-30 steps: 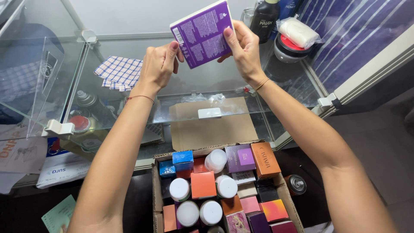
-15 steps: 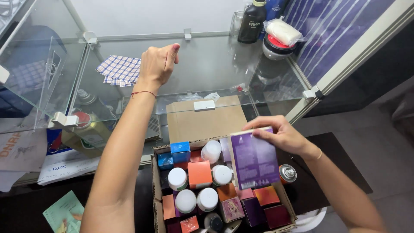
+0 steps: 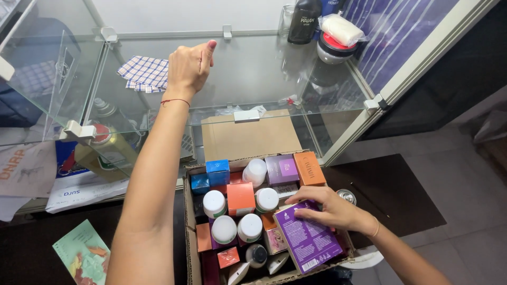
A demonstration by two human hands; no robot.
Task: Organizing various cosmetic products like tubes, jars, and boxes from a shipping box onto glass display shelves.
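My right hand [image 3: 328, 209] presses a flat purple box [image 3: 309, 240] down into an open cardboard box [image 3: 188, 227] on the floor. That carton holds several small boxes, orange, blue and purple, and white-capped jars [image 3: 249, 226]. My left hand [image 3: 191, 65] is raised over the glass shelf [image 3: 253, 68], fingers loosely curled with the thumb up, and it holds nothing. A red thread sits on that wrist.
A checked cloth [image 3: 143, 73] lies on the glass shelf left of my left hand. A dark bottle [image 3: 304, 21] and a red-lidded jar with a white packet [image 3: 334, 45] stand at the back right. A brown cardboard flap [image 3: 248, 138] rests below the shelf. Papers [image 3: 84, 256] lie on the dark floor at left.
My right hand has brought the purple box from above the shelf down into the carton and lowered it further toward the front. My left hand let go of it and stayed raised.
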